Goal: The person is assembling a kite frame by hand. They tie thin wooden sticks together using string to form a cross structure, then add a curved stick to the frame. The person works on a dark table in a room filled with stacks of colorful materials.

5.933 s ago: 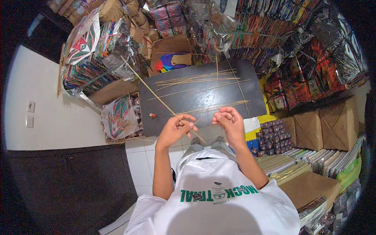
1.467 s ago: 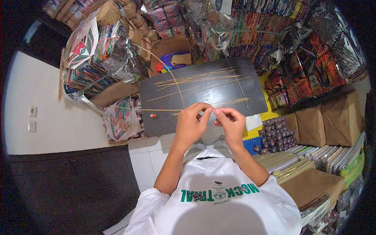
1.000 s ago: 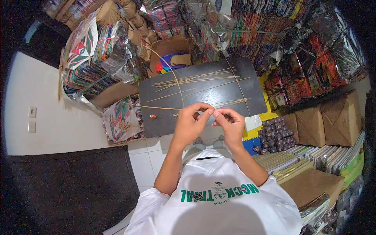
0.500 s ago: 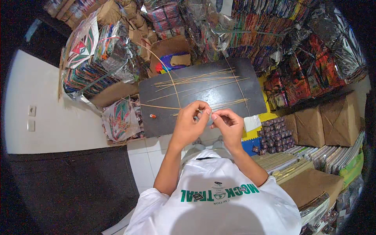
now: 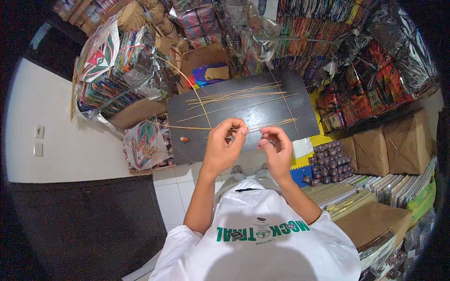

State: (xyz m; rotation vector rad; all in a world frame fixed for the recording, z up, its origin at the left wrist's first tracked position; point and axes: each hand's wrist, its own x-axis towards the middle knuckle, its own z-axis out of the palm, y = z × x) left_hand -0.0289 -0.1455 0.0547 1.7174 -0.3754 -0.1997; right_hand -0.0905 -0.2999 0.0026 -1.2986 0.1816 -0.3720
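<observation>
Two slender tan sticks (image 5: 190, 127) are meeting at the left hand (image 5: 228, 140), one arching up past the far edge and the other running left; whether they are separate or one bent piece, I cannot tell. The left grip is pinching them between thumb and fingers, above the near side of a dark surface (image 5: 190, 151). The right hand (image 5: 275, 143) is hovering just beside it, fingers curled and slightly blurred; whether its grip is holding something fine, I cannot tell.

Green lettering (image 5: 260, 229) is spreading across the chest of the white shirt (image 5: 281, 208), appearing upside down, with smaller print around a central emblem. Small dark cubes (image 5: 330, 161) are bearing pale marks too tiny to read, stacking up to the right.

Loose thin sticks (image 5: 234, 97) are lying across the far half of the surface, while the hands are partly covering a nearer bundle (image 5: 281, 122). A small orange spool-like piece (image 5: 183, 139) is sitting near the left edge, just below the leftward stick. A patterned sheet (image 5: 145, 140) is resting in a box to the left, thin sticks lying over it. Beyond the surface, an open carton (image 5: 201, 57) is holding colourful material, and wrapped stacks (image 5: 304, 33) are crowding the far side. Brown parcels (image 5: 405, 140) are standing at the right.
</observation>
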